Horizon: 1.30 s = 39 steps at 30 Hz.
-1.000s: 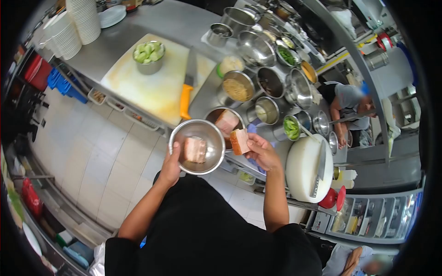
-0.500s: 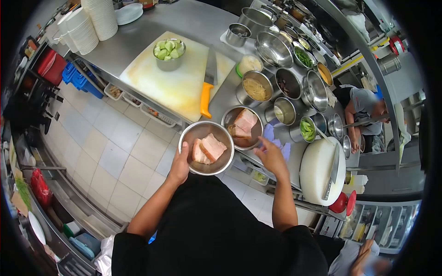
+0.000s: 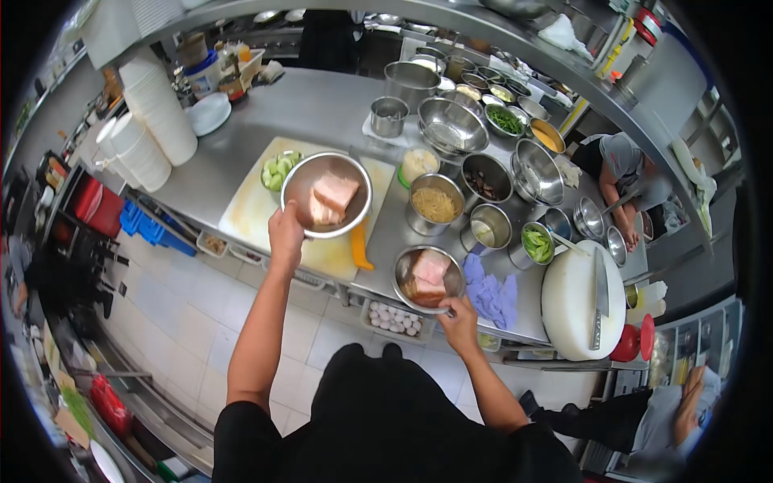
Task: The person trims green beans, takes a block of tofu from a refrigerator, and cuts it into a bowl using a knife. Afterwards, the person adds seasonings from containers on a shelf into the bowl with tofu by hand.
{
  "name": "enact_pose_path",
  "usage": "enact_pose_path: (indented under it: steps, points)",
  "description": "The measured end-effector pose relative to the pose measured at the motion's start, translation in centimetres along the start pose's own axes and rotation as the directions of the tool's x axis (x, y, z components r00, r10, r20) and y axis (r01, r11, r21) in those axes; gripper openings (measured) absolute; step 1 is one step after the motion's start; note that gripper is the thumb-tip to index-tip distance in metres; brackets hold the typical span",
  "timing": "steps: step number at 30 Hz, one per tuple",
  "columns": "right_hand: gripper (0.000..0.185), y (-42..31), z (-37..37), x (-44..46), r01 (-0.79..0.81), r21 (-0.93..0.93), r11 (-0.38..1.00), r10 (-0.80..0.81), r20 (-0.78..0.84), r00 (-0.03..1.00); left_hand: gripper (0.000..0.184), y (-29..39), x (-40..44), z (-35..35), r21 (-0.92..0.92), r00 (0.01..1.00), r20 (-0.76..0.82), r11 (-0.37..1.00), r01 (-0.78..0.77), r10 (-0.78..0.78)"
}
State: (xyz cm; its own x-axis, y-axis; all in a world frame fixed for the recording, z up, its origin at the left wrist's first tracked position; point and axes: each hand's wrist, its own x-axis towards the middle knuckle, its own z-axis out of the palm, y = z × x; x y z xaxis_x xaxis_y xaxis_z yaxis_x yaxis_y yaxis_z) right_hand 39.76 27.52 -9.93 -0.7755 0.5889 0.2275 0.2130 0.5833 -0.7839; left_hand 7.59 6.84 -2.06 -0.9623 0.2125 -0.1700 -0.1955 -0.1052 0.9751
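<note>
My left hand (image 3: 285,235) is closed on the rim of a metal bowl (image 3: 303,183), held tilted above the cutting board (image 3: 248,211). Chunks of pork belly (image 3: 335,191) lie in it. At the counter's front edge, my right hand (image 3: 459,324) grips the rim of a second metal bowl (image 3: 456,276), which also has pork belly pieces (image 3: 431,264) inside. A knife with an orange handle (image 3: 359,246) rests on the board, its blade mostly hidden by the raised bowl. Cut green vegetable pieces (image 3: 278,171) show behind that bowl.
A purple cloth (image 3: 489,294) lies right of the second bowl. Beyond are a pot of noodle-like strips (image 3: 435,201) and several metal bowls. A cleaver (image 3: 601,298) rests on a thick round white block (image 3: 568,302). Other people (image 3: 628,177) are at the right. A shelf runs overhead.
My left hand has carried its bowl forward and left, over the board. My right hand, before apart from the second bowl, now holds its rim. The view has tilted up.
</note>
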Motion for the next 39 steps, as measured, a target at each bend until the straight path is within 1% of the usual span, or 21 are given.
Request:
enact_pose_path:
  steps: [2,6,9,10,12,13,14,15,16,17,18,20,21,23,25,27,28,29,35,37,39]
  points:
    - [0.02,-1.0,-0.8,-0.9,-0.027,-0.03,0.999,0.026,-0.036,0.999,0.03,0.9,4.6,2.0,0.059,0.999,0.043,0.998,-0.026,0.024]
    - [0.021,-3.3,-3.0,-2.1,-0.049,0.038,0.998,0.055,-0.156,0.986,0.031,0.5,14.5,7.0,-0.035,0.999,0.029,0.999,-0.03,0.031]
    - [0.021,-4.8,-4.8,-2.4,-0.12,0.033,0.992,0.125,-0.263,0.957,0.039,-2.7,24.9,9.7,0.144,0.999,-0.029,0.989,0.018,-0.014]
    - [0.021,-5.1,-5.6,-2.0,-0.052,-0.018,0.998,0.045,-0.296,0.954,0.039,-3.3,27.6,10.3,0.154,0.999,-0.036,0.988,0.022,-0.017]
    - [0.021,-5.0,-7.5,-3.1,-0.051,-0.092,0.994,0.014,-0.372,0.928,0.039,-4.3,32.9,9.6,0.401,0.979,0.138,0.896,-0.192,0.149]
    - [0.021,-5.1,-8.4,-3.5,-0.095,-0.096,0.991,0.048,-0.407,0.912,0.04,-4.8,35.7,8.8,0.72,0.882,0.34,0.513,-0.467,0.325]
    - [0.022,-5.2,-9.3,-4.0,-0.139,-0.098,0.985,0.082,-0.442,0.893,0.041,-5.4,37.8,8.3,0.802,0.76,0.527,0.074,-0.593,0.38]
    - [0.023,-5.3,-10.2,-4.0,-0.158,-0.096,0.983,0.094,-0.473,0.876,0.042,-6.2,40.0,7.5,0.755,0.654,0.645,-0.198,-0.625,0.395]
    - [0.024,-5.5,-11.2,-4.1,-0.176,-0.093,0.98,0.106,-0.504,0.857,0.044,-6.7,42.0,7.8,0.728,0.597,0.677,-0.275,-0.628,0.43]
    - [0.023,-5.5,-12.1,-3.9,-0.177,-0.112,0.978,0.093,-0.525,0.846,0.042,-7.6,44.0,8.7,0.57,0.857,0.333,0.64,-0.515,0.393]
    - [0.022,-5.9,-13.0,-4.2,-0.194,-0.137,0.971,0.089,-0.55,0.831,0.04,-8.2,45.1,9.6,-0.092,0.985,0.17,0.995,0.041,-0.025]
    - [0.021,-6.9,-14.4,-4.1,-0.22,-0.206,0.953,0.061,-0.583,0.81,0.039,-8.1,44.4,10.3,-0.081,0.991,0.095,0.991,0.105,-0.097]
    - [0.021,-7.5,-15.1,-4.0,-0.232,-0.232,0.945,0.05,-0.595,0.802,0.038,-6.3,42.0,10.2,0.102,0.977,0.179,0.99,0.1,-0.117]
    - [0.02,-8.3,-16.5,-3.5,-0.235,-0.262,0.936,0.026,-0.614,0.789,0.038,-5.7,41.2,10.8,0.127,0.967,0.106,0.967,0.219,-0.233]
    - [0.02,-9.5,-17.6,-3.1,-0.237,-0.23,0.944,0.046,-0.619,0.784,0.03,-7.7,41.3,10.8,-0.086,0.984,0.029,0.98,0.18,-0.178]
    - [0.021,-10.8,-18.4,-2.4,-0.234,-0.211,0.949,0.065,-0.594,0.801,0.033,-8.2,41.5,11.3,-0.242,0.988,-0.059,0.962,0.127,-0.145]
    - [0.022,-12.1,-19.0,-1.8,-0.242,-0.217,0.946,0.075,-0.579,0.812,0.038,-6.9,40.4,12.1,-0.252,0.971,-0.155,0.957,0.141,-0.184]
    - [0.023,-13.7,-19.6,-0.8,-0.224,-0.222,0.949,0.065,-0.558,0.827,0.035,-6.5,40.1,12.3,-0.243,0.969,-0.174,0.961,0.133,-0.178]
    - [0.02,-20.1,-21.6,6.4,0.197,-0.119,0.973,-0.23,-0.474,0.85,0.022,-2.6,39.8,12.7,-0.012,0.995,-0.094,0.999,0.03,-0.031]
    - [0.019,-22.7,-22.4,9.1,0.25,-0.155,0.956,-0.292,-0.384,0.876,0.019,-0.6,39.2,12.9,0.064,0.999,-0.021,0.997,-0.039,0.04]
    - [0.019,-25.6,-22.5,12.4,0.339,-0.133,0.931,-0.364,-0.305,0.88,0.017,1.9,36.9,13.3,0.054,0.991,0.083,0.992,-0.111,0.106]
